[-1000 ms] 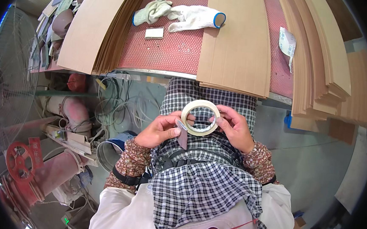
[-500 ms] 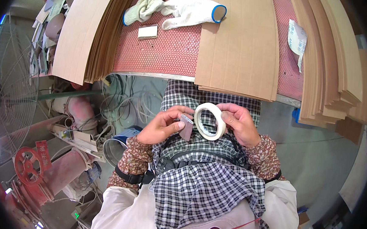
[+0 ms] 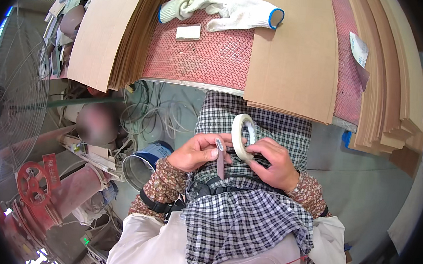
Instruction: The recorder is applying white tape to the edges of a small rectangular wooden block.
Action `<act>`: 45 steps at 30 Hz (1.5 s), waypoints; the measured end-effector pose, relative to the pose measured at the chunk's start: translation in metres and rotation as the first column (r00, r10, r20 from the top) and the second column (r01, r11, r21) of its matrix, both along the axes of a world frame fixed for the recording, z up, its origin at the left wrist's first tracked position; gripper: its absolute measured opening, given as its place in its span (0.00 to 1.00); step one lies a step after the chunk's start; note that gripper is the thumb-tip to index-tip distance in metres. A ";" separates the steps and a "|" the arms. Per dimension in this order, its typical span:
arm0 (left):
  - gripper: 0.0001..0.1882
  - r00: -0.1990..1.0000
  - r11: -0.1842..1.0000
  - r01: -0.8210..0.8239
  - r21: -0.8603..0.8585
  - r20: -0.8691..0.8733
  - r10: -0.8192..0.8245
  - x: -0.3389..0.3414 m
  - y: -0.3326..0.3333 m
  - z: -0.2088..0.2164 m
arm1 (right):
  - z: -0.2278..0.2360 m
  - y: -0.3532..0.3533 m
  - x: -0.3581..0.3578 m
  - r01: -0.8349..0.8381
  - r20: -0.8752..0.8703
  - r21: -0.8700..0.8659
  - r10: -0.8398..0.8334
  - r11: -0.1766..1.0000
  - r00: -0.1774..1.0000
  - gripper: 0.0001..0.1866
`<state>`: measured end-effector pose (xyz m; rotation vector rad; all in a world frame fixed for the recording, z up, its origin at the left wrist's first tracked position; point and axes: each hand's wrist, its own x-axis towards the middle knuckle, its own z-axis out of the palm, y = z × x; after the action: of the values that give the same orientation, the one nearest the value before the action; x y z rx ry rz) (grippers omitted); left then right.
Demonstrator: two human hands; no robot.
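Note:
Over my lap, my left hand (image 3: 194, 153) pinches a small flat brownish-grey piece (image 3: 221, 164) between thumb and fingers. Its narrow pale end points up and its broad side hangs down; it looks like folded sandpaper or a sanding pad, though I cannot tell which. Just to its right, my right hand (image 3: 276, 165) grips a roll of cream masking tape (image 3: 236, 136) by its lower right rim. The roll is tilted, nearly upright, with its open core showing. Left fingertips reach close behind the roll; whether they touch it is hidden.
On the red mesh-topped table (image 3: 196, 64) ahead lie white knitted gloves (image 3: 239, 14), a small white block (image 3: 188, 32) and brown cardboard sheets (image 3: 292, 59). Board stacks flank them at left (image 3: 105, 31) and right (image 3: 397, 71). A blue bucket (image 3: 148, 159), fan (image 3: 15, 94) and red-wheeled machine (image 3: 33, 188) stand left.
The tape roll has turned more edge-on and tilted upright in my right hand. In my left hand the flat piece has turned to show its narrow edge. The whole view has shifted slightly.

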<state>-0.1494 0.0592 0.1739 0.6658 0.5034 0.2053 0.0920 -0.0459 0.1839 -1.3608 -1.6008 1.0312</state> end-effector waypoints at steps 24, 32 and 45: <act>0.16 0.968 0.997 -0.030 -0.074 0.247 0.047 -0.025 -0.005 -0.038 | -0.026 -0.008 0.008 0.002 -0.462 -0.488 -0.260 0.873 0.848 0.19; 0.18 0.997 0.997 0.065 0.032 -0.044 -0.064 -0.025 0.005 -0.024 | -0.023 0.005 0.019 0.012 -0.092 -0.090 -0.020 0.996 0.996 0.15; 0.13 0.978 0.976 0.202 0.080 0.031 -0.205 -0.021 0.009 -0.031 | -0.017 0.005 0.023 -0.095 -0.240 -0.323 0.016 0.941 0.971 0.15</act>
<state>-0.1701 0.0687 0.1432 0.7818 0.3877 0.0443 0.1147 -0.0410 0.1664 -1.3543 -1.3363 1.4925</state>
